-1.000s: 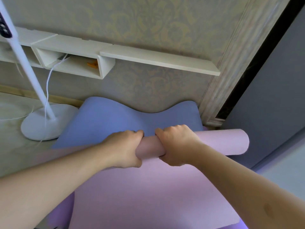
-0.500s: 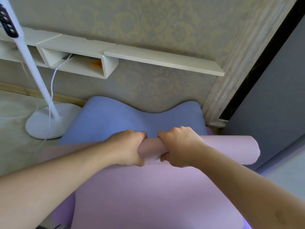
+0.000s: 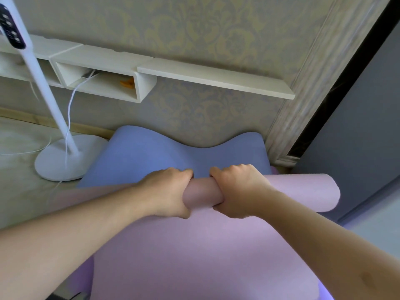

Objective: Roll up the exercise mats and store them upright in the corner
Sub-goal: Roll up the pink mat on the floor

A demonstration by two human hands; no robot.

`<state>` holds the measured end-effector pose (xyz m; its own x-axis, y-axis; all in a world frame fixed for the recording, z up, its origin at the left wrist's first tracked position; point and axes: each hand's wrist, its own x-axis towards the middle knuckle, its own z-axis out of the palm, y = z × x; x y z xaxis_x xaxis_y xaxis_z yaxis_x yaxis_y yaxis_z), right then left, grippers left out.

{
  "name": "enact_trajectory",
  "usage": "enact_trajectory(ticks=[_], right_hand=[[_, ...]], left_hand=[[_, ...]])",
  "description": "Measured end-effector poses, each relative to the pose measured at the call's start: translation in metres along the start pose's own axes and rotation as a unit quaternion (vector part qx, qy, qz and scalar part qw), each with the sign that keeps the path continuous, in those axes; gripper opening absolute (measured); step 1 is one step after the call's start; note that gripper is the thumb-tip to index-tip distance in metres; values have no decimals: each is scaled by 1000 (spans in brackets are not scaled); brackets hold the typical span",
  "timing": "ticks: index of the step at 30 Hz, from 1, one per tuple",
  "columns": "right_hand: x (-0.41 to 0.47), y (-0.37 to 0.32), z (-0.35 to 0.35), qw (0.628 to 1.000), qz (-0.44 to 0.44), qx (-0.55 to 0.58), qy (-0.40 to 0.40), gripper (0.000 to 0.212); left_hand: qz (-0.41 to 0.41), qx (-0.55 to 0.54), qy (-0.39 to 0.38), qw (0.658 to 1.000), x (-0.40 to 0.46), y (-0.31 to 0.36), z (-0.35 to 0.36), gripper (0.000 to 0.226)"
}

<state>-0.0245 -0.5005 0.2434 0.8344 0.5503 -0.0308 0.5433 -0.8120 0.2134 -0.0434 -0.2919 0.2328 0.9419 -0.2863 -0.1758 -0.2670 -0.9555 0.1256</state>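
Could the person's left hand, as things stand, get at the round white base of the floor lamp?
Probably yes, once it lets go. The left hand now grips the rolled pink foam mat, but only bare floor and a thin white cable lie between it and the round white lamp base.

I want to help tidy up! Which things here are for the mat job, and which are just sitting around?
For the job:
pink mat, half rolled
blue mat, flat against the wall
left hand and right hand, both gripping the pink roll

Just lying about:
lamp stand
white cable
wall shelf
orange thing in the shelf
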Motion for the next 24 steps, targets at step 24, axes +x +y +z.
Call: enact_trajectory(ticks=[24], right_hand=[[-5, -8, 1, 999, -32, -33, 23, 63]], left_hand=[[-18, -93, -74, 993, 1, 2, -16, 44]])
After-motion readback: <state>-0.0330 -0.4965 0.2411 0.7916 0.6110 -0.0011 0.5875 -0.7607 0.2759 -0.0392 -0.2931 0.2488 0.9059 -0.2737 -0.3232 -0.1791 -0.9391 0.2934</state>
